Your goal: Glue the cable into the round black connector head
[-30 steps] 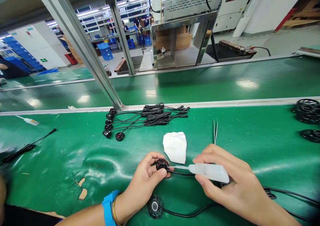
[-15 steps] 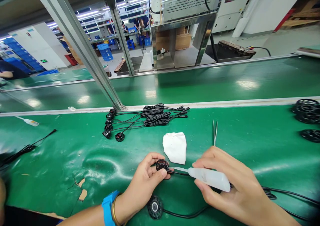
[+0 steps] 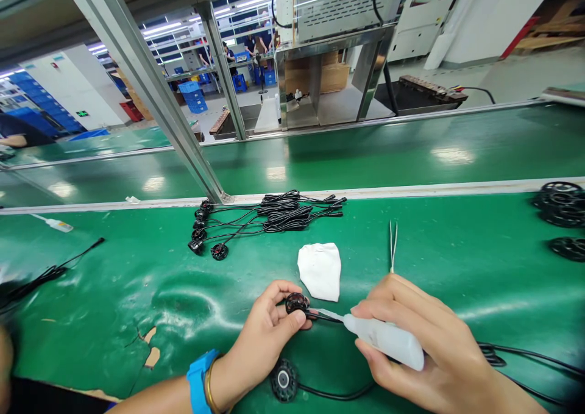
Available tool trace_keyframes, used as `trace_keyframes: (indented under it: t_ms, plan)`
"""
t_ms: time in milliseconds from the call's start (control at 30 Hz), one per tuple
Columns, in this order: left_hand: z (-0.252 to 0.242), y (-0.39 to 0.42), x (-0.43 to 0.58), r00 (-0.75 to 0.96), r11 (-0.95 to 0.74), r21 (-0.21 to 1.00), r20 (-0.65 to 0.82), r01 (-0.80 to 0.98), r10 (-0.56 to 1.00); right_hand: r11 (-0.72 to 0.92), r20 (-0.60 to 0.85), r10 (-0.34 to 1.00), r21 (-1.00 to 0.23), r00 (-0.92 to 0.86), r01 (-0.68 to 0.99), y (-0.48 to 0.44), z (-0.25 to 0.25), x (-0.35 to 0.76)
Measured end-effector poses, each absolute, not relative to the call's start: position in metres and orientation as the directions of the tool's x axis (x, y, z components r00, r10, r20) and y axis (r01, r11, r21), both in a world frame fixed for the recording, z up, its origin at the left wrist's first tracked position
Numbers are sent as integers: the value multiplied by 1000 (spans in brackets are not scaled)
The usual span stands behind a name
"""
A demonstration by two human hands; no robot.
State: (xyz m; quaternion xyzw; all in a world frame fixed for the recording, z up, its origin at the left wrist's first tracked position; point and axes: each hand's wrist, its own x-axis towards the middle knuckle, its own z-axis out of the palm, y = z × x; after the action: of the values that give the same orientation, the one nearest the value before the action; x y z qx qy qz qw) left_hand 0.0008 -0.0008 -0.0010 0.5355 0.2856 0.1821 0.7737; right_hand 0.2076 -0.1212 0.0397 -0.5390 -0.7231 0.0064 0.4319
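Observation:
Between its thumb and fingers my left hand [image 3: 262, 335] grips a small round black part [image 3: 297, 303] with a black cable running off to the right. My right hand [image 3: 425, 341] is closed around a white squeeze bottle [image 3: 386, 339]; its thin nozzle [image 3: 326, 313] points at the part, close beside the cable. Whether the tip touches the part I cannot tell. Below my left hand lies another round black part [image 3: 284, 380], with a light ring at its centre and a cable. A folded white cloth [image 3: 319, 271] sits just beyond my hands. Tweezers [image 3: 393, 246] lie beyond my right hand.
Several black cabled parts [image 3: 283, 213] lie bundled at the table's back edge. Black wheel-like discs [image 3: 562, 203] stand at the far right. Another cable bundle [image 3: 50, 274] and a small white bottle [image 3: 58, 225] are at left. A metal post [image 3: 150, 85] rises behind the green table [image 3: 183, 316].
My right hand has drawn slightly back and down with the bottle, and the nozzle tip has shifted a little to the right. My left hand stays nearly still on the part.

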Motion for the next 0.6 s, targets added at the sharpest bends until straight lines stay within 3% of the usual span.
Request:
trace_keyframes:
  t_ms: [600]
  plan:
    - [0, -1, 1, 775, 353, 935, -246, 33, 581, 430, 612, 785, -429, -95, 794, -123, 40, 209]
